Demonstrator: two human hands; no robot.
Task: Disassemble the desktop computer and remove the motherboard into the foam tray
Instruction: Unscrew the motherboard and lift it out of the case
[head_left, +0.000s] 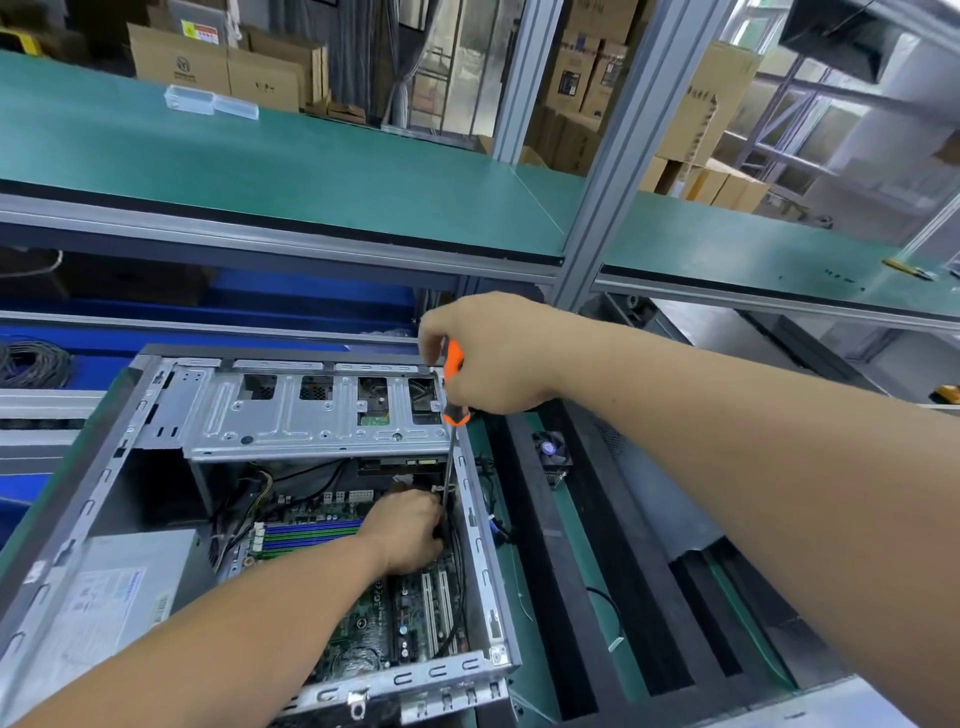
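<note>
An open desktop case (483, 566) lies on the bench with its green motherboard (374, 618) exposed inside. My right hand (498, 353) grips the orange handle of a long screwdriver (453, 395) held upright, its shaft reaching down to the board's far right corner. My left hand (410, 530) is inside the case at the shaft's tip, fingers curled around something there; the tip and what it holds are hidden. Black foam tray strips (566, 561) lie to the right of the case.
A silver drive cage (311, 415) spans the case's far end and a grey power supply (114, 592) fills its near left. A CPU cooler fan (551, 451) sits on the foam. Loose cables (608, 608) lie between foam strips. A green shelf (260, 156) overhangs the bench.
</note>
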